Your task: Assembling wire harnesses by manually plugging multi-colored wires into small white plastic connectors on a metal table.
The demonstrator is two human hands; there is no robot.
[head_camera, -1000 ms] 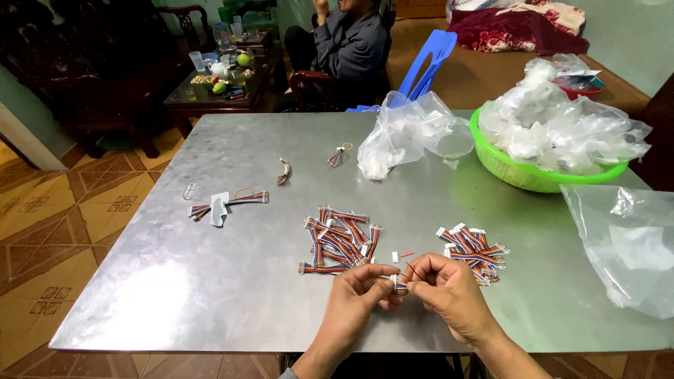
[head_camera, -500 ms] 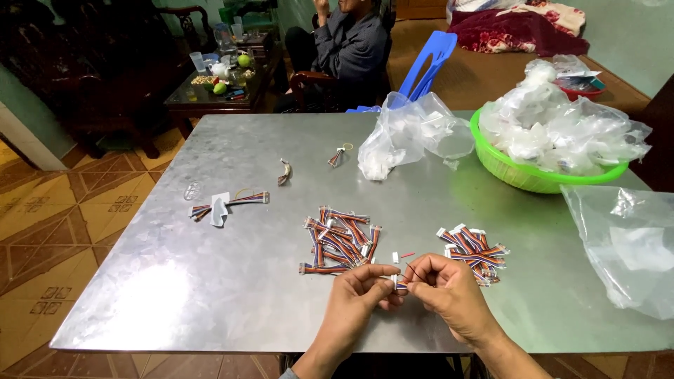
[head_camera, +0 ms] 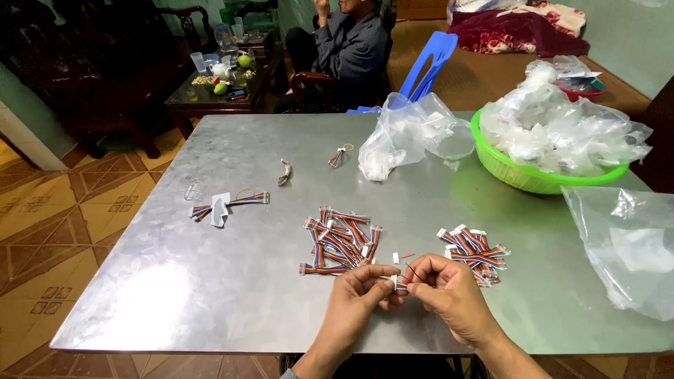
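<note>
My left hand (head_camera: 358,295) and my right hand (head_camera: 449,291) meet near the table's front edge, both pinching one short multicoloured wire piece with a white connector (head_camera: 394,282). Just beyond the left hand lies a pile of similar coloured wire pieces (head_camera: 340,238). A second, smaller pile (head_camera: 474,249) lies just beyond the right hand. A single small white connector (head_camera: 395,257) rests between the piles.
On the metal table (head_camera: 210,281) lie a wire bundle with a white tag (head_camera: 226,203), two small wire bits (head_camera: 284,172), clear plastic bags (head_camera: 407,133), a green basket of bagged parts (head_camera: 547,175) and a big clear bag (head_camera: 628,245). A person sits beyond the far edge (head_camera: 351,49).
</note>
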